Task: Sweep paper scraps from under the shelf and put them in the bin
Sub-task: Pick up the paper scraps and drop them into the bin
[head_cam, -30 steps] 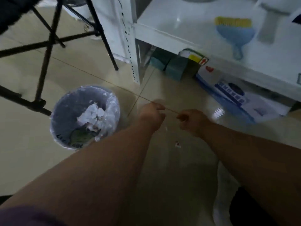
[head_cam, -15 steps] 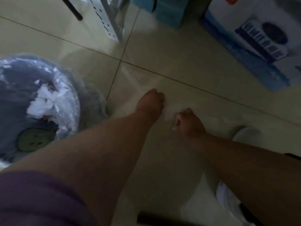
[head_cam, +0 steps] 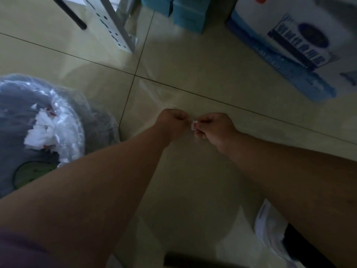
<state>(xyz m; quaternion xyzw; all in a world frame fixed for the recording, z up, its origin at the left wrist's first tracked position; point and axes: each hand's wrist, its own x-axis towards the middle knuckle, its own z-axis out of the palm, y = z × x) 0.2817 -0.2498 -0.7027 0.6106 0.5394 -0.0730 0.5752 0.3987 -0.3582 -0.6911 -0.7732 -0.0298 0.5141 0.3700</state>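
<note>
- Glossy beige floor tiles (head_cam: 193,180) with dark grout lines fill the dim view; a white shoe (head_cam: 270,233) shows at the lower right.
- Both bare forearms reach forward over the floor.
- The right hand (head_cam: 214,128) pinches a small white paper scrap (head_cam: 194,125) with a red mark between its fingertips, the other fingers curled in.
- The left hand (head_cam: 172,120) is clenched just beside it; whether it grips anything I cannot tell.
- At left stands the round bin (head_cam: 92,120), lined with crinkled clear plastic and holding crumpled white paper.
- Farther off: a perforated white shelf post (head_cam: 117,29), teal boxes (head_cam: 189,14) and a blue-and-white carton (head_cam: 301,47).
</note>
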